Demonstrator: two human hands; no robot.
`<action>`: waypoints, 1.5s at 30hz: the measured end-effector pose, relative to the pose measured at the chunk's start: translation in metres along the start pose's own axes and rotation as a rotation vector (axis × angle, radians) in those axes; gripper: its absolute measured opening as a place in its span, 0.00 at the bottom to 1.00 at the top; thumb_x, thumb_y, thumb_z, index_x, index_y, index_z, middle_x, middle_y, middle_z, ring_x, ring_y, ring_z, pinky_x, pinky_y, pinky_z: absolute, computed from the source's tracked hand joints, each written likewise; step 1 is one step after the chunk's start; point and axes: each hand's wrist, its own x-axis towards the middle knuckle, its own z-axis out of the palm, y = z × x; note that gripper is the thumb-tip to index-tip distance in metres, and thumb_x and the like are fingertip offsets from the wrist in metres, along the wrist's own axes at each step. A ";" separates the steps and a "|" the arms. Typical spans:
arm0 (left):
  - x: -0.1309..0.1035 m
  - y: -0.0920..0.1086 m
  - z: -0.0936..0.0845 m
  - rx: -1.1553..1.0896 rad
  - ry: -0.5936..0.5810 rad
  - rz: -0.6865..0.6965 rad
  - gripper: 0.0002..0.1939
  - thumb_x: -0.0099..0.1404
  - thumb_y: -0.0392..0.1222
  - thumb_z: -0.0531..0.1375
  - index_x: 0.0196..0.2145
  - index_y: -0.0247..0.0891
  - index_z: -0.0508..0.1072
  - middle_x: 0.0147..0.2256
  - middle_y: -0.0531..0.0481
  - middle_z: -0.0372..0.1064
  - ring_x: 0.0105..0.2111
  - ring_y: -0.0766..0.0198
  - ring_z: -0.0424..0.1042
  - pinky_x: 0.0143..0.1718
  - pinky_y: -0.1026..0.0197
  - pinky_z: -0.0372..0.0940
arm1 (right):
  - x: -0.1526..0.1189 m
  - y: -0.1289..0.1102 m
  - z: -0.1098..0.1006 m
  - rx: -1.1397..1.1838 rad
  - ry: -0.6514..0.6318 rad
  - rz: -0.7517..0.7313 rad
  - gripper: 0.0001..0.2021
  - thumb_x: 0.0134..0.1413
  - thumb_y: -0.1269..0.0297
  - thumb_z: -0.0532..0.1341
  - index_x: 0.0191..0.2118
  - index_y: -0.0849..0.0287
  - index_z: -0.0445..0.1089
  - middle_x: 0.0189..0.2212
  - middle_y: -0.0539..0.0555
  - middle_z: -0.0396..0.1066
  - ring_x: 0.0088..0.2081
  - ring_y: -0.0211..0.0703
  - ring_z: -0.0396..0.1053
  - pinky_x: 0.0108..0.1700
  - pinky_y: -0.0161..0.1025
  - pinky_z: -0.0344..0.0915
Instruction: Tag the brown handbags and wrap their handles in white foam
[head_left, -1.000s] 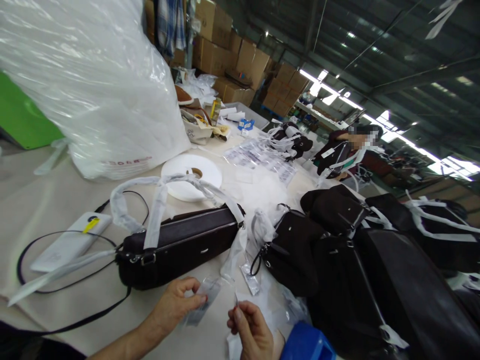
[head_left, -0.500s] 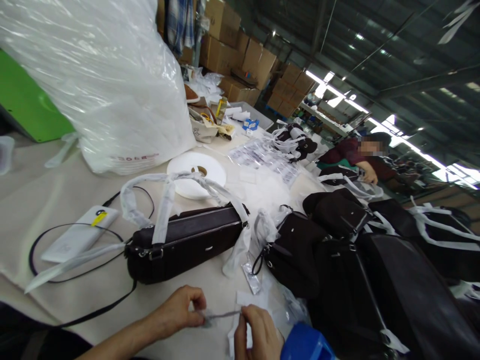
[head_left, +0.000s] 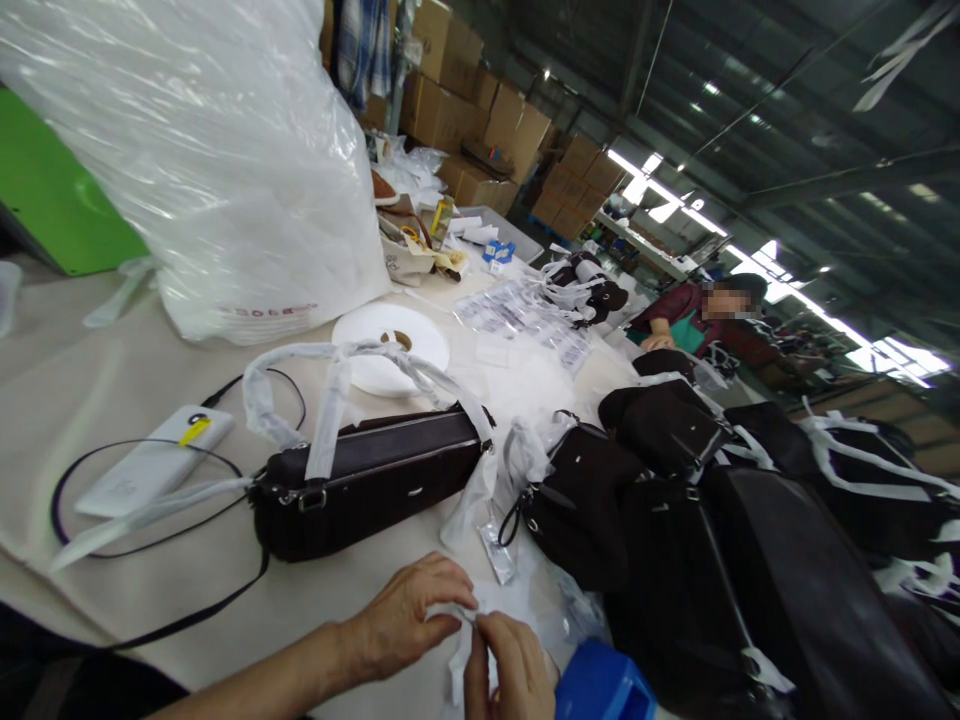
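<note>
My left hand [head_left: 409,618] is closed in a pinch close to the table's near edge. Right beside it, the fingertips of my right hand [head_left: 514,662] are pressed together. Between them runs a thin pale strip [head_left: 452,608], mostly covered by the fingers; its exact kind is unclear. White paper pieces [head_left: 459,665] lie under and around my right hand. Just beyond, a dark brown handbag [head_left: 375,490] rests on the table, its handles wrapped in white tissue. A small silvery packet [head_left: 496,550] lies off the bag's right end.
Several dark bags [head_left: 675,560] crowd the right side. A blue plastic object [head_left: 604,685] stands by my right hand. To the left lie a white power bank [head_left: 154,465] and black cable. Farther back are a white tape roll [head_left: 360,365], a big plastic sack [head_left: 255,200] and a co-worker [head_left: 682,315].
My left hand has moved right, up against my right hand; the strip stretched between them now shows only a short length. The co-worker's arm has shifted left.
</note>
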 end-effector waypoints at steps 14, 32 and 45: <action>-0.010 0.006 -0.007 -0.108 -0.060 -0.327 0.11 0.52 0.33 0.54 0.28 0.38 0.76 0.25 0.54 0.74 0.27 0.67 0.70 0.31 0.69 0.60 | -0.001 -0.006 0.007 0.162 0.031 0.093 0.06 0.52 0.73 0.55 0.33 0.58 0.67 0.23 0.52 0.69 0.25 0.39 0.68 0.29 0.33 0.63; -0.017 0.005 -0.016 0.075 0.096 -0.204 0.10 0.52 0.33 0.51 0.23 0.37 0.72 0.28 0.50 0.70 0.29 0.65 0.67 0.33 0.66 0.59 | -0.008 -0.013 0.012 0.259 0.038 0.318 0.04 0.47 0.69 0.55 0.26 0.56 0.65 0.26 0.53 0.72 0.28 0.42 0.71 0.33 0.35 0.66; -0.017 0.009 -0.005 -0.579 0.077 -0.648 0.07 0.40 0.38 0.53 0.19 0.33 0.68 0.19 0.51 0.70 0.14 0.69 0.63 0.15 0.68 0.49 | -0.011 -0.010 0.022 0.874 0.004 0.858 0.07 0.47 0.62 0.61 0.32 0.58 0.67 0.26 0.51 0.71 0.29 0.38 0.69 0.33 0.34 0.65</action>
